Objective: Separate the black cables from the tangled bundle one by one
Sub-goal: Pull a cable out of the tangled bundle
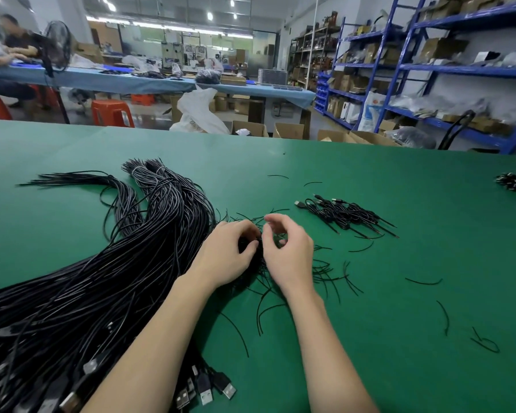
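A: Where is the tangled bundle?

B: On the green table (370, 204), at the middle of the view, right under both hands. It is a small dark knot of thin black cables (258, 254), and loose strands spill out of it toward the near edge and to the right.

A: How do the hands sit on it?

B: The left hand (227, 254) lies on the left side of the knot with its fingers (249, 231) curled down into the strands; the thumb presses in from the near side, so the hand grips the clump. The right hand (289, 254) is just beside it, touching the same knot. Its thumb and forefinger curl toward each other over the top of the tangle, and the other fingers are bent above it. They seem to pinch a strand, but the strand itself is too thin to make out between the fingertips.

A: What else lies on the table?

B: A big sheaf of long black USB cables (102, 278) runs along the left, its plugs (203, 389) near the left forearm. A small pile of short cables with plugs (343, 216) lies beyond the right hand, apart from it. Single cut strands (423, 282) are scattered to the right.
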{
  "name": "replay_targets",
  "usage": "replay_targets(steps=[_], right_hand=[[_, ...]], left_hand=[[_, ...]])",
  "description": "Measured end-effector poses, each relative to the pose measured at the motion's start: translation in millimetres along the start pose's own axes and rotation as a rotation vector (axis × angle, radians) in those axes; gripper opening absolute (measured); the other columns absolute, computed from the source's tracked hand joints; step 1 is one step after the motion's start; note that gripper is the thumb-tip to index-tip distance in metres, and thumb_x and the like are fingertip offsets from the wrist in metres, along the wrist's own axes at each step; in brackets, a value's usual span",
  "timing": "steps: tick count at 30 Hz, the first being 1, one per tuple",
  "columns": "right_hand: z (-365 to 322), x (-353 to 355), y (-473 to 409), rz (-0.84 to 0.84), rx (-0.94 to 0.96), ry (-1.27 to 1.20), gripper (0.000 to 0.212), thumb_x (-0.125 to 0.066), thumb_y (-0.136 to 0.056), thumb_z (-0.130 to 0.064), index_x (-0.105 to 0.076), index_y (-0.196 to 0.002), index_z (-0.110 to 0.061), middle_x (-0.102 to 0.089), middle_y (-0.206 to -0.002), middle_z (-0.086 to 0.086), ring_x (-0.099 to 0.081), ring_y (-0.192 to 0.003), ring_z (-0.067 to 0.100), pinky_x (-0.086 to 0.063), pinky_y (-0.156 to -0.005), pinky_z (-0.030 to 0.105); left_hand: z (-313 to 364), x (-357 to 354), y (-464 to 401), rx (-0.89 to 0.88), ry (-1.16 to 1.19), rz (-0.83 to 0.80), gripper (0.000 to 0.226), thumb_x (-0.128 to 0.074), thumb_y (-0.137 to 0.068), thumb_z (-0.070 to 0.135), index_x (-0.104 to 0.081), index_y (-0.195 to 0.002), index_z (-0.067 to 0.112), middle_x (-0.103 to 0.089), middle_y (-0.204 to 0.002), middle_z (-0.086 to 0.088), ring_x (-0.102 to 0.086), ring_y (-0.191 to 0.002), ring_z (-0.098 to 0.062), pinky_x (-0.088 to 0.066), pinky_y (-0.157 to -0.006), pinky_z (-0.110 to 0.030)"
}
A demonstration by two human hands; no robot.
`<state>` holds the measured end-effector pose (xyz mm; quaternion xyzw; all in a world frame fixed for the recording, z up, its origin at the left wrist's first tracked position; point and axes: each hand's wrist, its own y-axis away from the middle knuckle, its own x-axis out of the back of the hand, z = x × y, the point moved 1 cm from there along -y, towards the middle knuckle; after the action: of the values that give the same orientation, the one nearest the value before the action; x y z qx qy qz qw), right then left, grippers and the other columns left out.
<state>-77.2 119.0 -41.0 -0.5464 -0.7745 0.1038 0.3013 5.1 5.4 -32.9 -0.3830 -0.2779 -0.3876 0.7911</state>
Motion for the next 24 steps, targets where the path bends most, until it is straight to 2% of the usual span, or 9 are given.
replay_targets(steps=[2, 5, 7, 9, 13, 19, 24], right_hand=[[5, -6, 10, -0.023, 0.033, 0.06, 0.016, -0.064, -0.094, -0.021, -0.072, -0.106, -0.027, -0.069, -0.098, -0.016, -0.058, -0.099, 0.01, -0.048, -0.089, 0.027], [7, -6, 11, -0.038, 0.079, 0.103, 0.017, -0.063, -0.094, -0.02, -0.071, -0.107, -0.026, -0.069, -0.1, -0.016, -0.055, -0.098, 0.008, -0.036, -0.084, 0.006], [6, -4, 10, -0.024, 0.065, 0.097, 0.017, -0.063, -0.094, -0.02, -0.072, -0.108, -0.027, -0.067, -0.096, -0.02, -0.055, -0.098, 0.007, -0.035, -0.082, 0.005], [7, -3, 10, -0.017, 0.032, 0.077, 0.017, -0.063, -0.094, -0.021, -0.072, -0.107, -0.029, -0.063, -0.09, -0.024, -0.056, -0.096, 0.005, -0.037, -0.08, 0.008], [8, -6, 10, -0.032, -0.005, 0.038, 0.016, -0.062, -0.095, -0.022, -0.071, -0.103, -0.032, -0.062, -0.087, -0.023, -0.057, -0.096, 0.003, -0.043, -0.08, 0.015], [-1, -16, 14, -0.103, 0.062, 0.04, 0.017, -0.062, -0.092, -0.021, -0.074, -0.1, -0.031, -0.06, -0.084, -0.028, -0.06, -0.096, 0.008, -0.051, -0.087, 0.028], [-2, -17, 14, -0.116, 0.029, 0.002, 0.015, -0.064, -0.093, -0.023, -0.074, -0.096, -0.033, -0.062, -0.082, -0.025, -0.062, -0.093, 0.008, -0.053, -0.086, 0.03]], left_hand=[[2, 3, 0, 0.002, 0.026, 0.001, 0.017, -0.06, -0.092, 0.023, -0.068, -0.106, 0.026, -0.071, -0.102, 0.013, -0.06, -0.103, -0.017, -0.048, -0.095, -0.039], [3, 6, 0, 0.061, -0.021, 0.07, 0.016, -0.06, -0.092, 0.027, -0.068, -0.106, 0.026, -0.07, -0.102, 0.009, -0.06, -0.104, -0.017, -0.05, -0.091, -0.038], [3, 13, -1, 0.171, -0.19, 0.23, 0.016, -0.057, -0.093, 0.033, -0.066, -0.103, 0.025, -0.069, -0.101, 0.005, -0.058, -0.102, -0.022, -0.05, -0.083, -0.037], [-3, 22, -2, 0.293, -0.438, 0.313, 0.022, -0.052, -0.095, 0.035, -0.064, -0.107, 0.021, -0.069, -0.107, -0.002, -0.056, -0.105, -0.027, -0.045, -0.084, -0.039], [-16, 30, -1, 0.515, -0.707, 0.08, 0.034, -0.049, -0.097, 0.036, -0.056, -0.123, 0.015, -0.059, -0.13, -0.011, -0.047, -0.126, -0.033, -0.035, -0.104, -0.045], [-15, 28, -2, 0.516, -0.793, -0.124, 0.04, -0.046, -0.098, 0.038, -0.054, -0.13, 0.015, -0.048, -0.142, -0.012, -0.034, -0.135, -0.034, -0.027, -0.109, -0.048], [-13, 27, 0, 0.522, -0.781, -0.164, 0.037, -0.045, -0.097, 0.032, -0.059, -0.127, 0.017, -0.043, -0.141, -0.013, -0.031, -0.134, -0.035, -0.024, -0.11, -0.049]])
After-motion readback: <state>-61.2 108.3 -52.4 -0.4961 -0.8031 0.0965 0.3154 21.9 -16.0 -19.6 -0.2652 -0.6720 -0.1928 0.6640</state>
